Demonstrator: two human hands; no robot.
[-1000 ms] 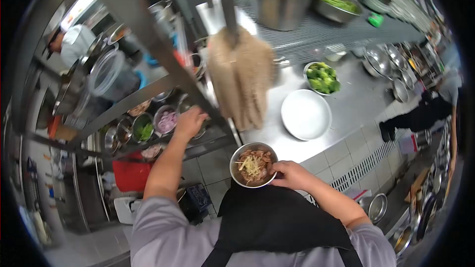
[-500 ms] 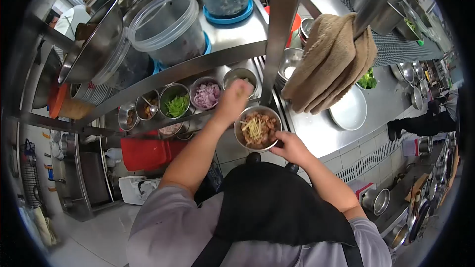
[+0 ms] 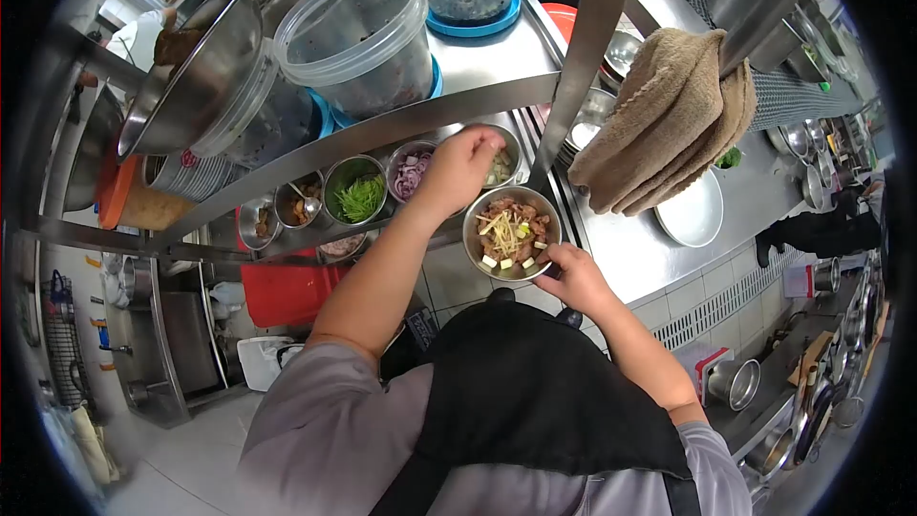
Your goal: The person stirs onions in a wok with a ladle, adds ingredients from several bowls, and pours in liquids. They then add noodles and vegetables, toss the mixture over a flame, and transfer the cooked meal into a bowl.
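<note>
My right hand (image 3: 579, 281) grips the near right rim of a steel bowl (image 3: 472, 247), thumb at the edge. Inside lie brown meat pieces (image 3: 546, 226), pale yellow julienned strips (image 3: 503, 231) and several pale chopped chunks (image 3: 490, 261). My left hand (image 3: 462, 168) is closed, fingertips together, over a steel container of pale green-white chopped pieces (image 3: 501, 168); what the fingers hold, if anything, is hidden. Beside it, partly behind my left hand, stands a container of sliced purple onion (image 3: 412, 173). Farther left is a container of cut green scallion (image 3: 359, 199).
A metal shelf edge (image 3: 382, 124) and post (image 3: 585, 67) frame the containers. Clear plastic tubs (image 3: 353, 38) stand on the shelf above. A brown towel (image 3: 669, 124) hangs at right, near a white plate (image 3: 692, 210). A red bin (image 3: 287, 293) is below left.
Pale chopped chunks now lie in the bowl, on and beside the strips. My left hand has moved slightly up over the pale pieces' container. My right hand keeps hold of the bowl.
</note>
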